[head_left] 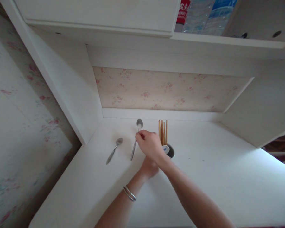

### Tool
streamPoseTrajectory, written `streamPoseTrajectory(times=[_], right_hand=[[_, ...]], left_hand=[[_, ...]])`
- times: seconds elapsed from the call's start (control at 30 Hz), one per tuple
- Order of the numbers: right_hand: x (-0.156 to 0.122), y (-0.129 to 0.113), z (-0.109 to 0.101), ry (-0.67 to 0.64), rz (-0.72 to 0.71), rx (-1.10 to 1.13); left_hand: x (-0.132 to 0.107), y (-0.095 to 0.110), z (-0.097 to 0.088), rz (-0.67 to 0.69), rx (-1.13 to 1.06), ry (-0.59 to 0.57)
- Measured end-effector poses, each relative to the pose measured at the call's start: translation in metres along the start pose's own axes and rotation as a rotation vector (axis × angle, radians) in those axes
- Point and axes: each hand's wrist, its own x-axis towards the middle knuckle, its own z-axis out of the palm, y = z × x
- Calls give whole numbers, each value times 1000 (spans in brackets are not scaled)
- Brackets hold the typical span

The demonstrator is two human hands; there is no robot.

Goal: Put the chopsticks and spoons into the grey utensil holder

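Observation:
My right hand (pixel 150 143) reaches across my left wrist, its fingers pinched on the neck of a metal spoon (pixel 133 150). That spoon's bowl points to the back of the white tabletop. Below it, my left hand (pixel 149 167) is partly covered by my right wrist and its fingers are hidden. It is close to a dark round container (pixel 171 151), but I cannot tell whether it grips it. Several wooden chopsticks (pixel 163 131) and a small white piece with a blue mark (pixel 165 148) show at the container. A second metal spoon (pixel 114 151) lies farther left.
The white tabletop (pixel 216 186) sits under a cabinet (pixel 97 14), with side panels left and right and floral wallpaper behind. Plastic bottles (pixel 204 17) stand on the shelf at upper right. Silver bangles (pixel 129 193) circle my left wrist.

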Motion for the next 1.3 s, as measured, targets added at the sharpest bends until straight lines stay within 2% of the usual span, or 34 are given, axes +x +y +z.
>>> streamPoseTrajectory(times=[0.1, 0.2, 0.27, 0.33, 0.43, 0.57, 0.87, 1.0, 1.3], right_hand=[[-17, 29, -39, 241, 72, 153], [-31, 62, -67, 468, 174, 190], [-38, 81, -79, 562, 218, 182], [-45, 96, -84, 598, 240, 132], [-52, 109, -83, 595, 221, -5], [-57, 115, -71, 565, 137, -135], [-66, 126, -37, 335, 118, -95], [-71, 134, -27, 290, 163, 7], [-76, 148, -14, 249, 275, 420]], left_hand=[[1, 2, 3, 11, -34, -15], [2, 1, 6, 5, -108, -5], [2, 0, 7, -11, -114, 1], [1, -1, 7, -24, -108, 6], [1, -1, 7, -33, -104, 9], [1, -1, 10, -60, -121, 21], [4, -4, 14, -40, -178, 27], [4, -1, 14, -24, -161, 22], [4, 0, 13, -20, -157, 16]])
